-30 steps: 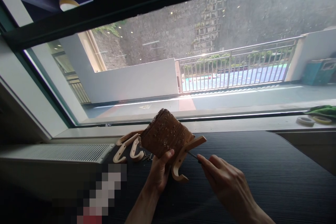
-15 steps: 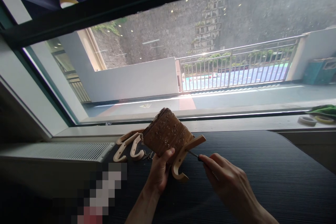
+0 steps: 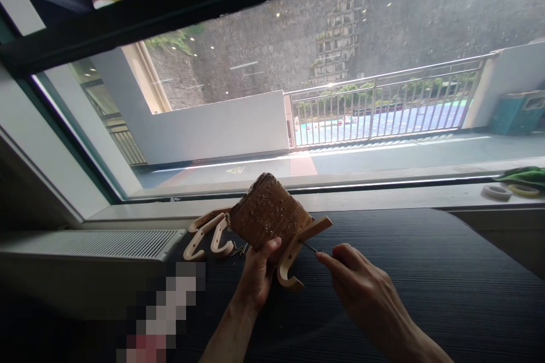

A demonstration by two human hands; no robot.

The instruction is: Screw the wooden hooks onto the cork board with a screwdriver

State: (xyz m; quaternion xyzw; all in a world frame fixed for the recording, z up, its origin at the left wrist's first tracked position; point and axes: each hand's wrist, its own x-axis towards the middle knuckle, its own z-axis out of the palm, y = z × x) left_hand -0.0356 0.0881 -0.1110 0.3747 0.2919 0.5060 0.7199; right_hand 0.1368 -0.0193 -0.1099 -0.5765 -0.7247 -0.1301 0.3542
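Observation:
My left hand [image 3: 256,277] grips a brown wooden block [image 3: 269,215] from below, thumb on its front face, tilted up over a dark ribbed mat [image 3: 426,272]. A pale wooden hook [image 3: 298,252] lies against the block's lower right edge. My right hand [image 3: 361,289] is closed on a thin screwdriver [image 3: 312,248], whose tip touches the hook. Two more pale wooden hooks [image 3: 208,235] lie on the mat just left of the block, with several small dark screws [image 3: 237,250] beside them.
A large window fills the far side, with a sill [image 3: 383,198] along the mat's back edge. Tape rolls [image 3: 494,191] and a green cloth [image 3: 525,174] sit on the sill at far right. A white vent grille [image 3: 97,244] lies at left.
My right hand has shifted slightly up and left with the screwdriver still on the hook. The block and left hand stay in place.

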